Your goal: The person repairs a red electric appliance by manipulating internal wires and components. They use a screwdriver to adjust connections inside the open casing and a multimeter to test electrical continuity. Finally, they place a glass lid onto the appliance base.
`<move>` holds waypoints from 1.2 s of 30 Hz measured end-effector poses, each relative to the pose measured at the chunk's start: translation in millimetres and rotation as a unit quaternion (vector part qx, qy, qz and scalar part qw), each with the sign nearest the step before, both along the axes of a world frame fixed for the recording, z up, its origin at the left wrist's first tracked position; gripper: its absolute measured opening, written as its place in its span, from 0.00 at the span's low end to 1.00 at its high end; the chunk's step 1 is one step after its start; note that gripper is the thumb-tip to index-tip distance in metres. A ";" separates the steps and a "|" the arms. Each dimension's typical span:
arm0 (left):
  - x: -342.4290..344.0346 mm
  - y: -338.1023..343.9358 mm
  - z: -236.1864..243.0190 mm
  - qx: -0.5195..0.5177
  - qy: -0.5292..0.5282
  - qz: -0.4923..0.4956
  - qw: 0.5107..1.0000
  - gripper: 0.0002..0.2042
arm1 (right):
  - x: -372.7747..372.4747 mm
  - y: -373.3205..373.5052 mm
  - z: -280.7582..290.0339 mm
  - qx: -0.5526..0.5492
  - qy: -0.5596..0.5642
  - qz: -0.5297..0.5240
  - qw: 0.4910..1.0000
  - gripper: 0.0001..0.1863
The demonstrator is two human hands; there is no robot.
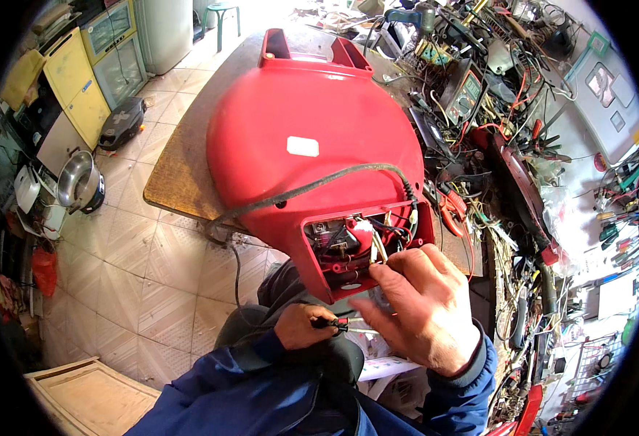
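Observation:
A red plastic housing (312, 123) lies on the wooden table (174, 174), its near compartment exposing wires (341, 247) and pale leads (380, 243). A thick black cable (290, 192) drapes across it. My right hand (414, 305) is at the compartment's lower right, index fingertip at the pale leads and thumb apart below; whether anything lies under its curled fingers is hidden. Below the housing, my left hand (303, 327) is closed on a small black-and-red tool (332, 322) with pale rods or leads extending rightward; its exact kind is unclear.
A heap of cables and tools (479, 87), including a multimeter (459, 91) and red-handled pliers (450, 218), crowds the right. On the tiled floor at left are a steel pot (74, 178) and dark case (122, 122). A wooden box (87, 396) sits lower left.

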State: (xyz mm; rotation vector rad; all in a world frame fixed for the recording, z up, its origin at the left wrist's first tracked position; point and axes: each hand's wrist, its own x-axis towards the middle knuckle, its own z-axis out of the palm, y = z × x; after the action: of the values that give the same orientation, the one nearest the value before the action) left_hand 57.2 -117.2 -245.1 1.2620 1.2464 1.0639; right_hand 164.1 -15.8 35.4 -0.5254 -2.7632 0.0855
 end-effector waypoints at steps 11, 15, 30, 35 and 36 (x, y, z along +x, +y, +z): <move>6.8 8.0 -25.8 0.105 0.072 0.057 0.990 0.16 | -11.5 -0.4 -11.5 0.019 0.053 -0.047 0.997 0.12; 6.6 12.5 -25.2 0.074 0.046 0.017 0.996 0.17 | -5.3 -2.6 -17.7 0.033 0.060 -0.085 0.994 0.14; 0.5 20.1 -11.4 0.098 0.087 -0.003 0.991 0.17 | -11.0 -10.8 -48.9 0.061 0.180 -0.085 0.978 0.10; -2.5 27.2 -7.5 0.090 0.090 0.002 0.992 0.17 | -13.3 -14.2 -60.0 0.073 0.197 -0.059 0.976 0.09; -2.9 28.5 -8.0 0.083 0.090 0.005 0.992 0.17 | -13.7 -17.2 -57.2 0.056 0.189 -0.064 0.978 0.11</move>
State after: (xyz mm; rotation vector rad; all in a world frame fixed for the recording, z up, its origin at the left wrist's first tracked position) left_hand 54.4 -88.7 -253.1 1.5072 1.3214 1.0984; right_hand 150.3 -33.1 -21.9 -0.5867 -2.3432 -0.0001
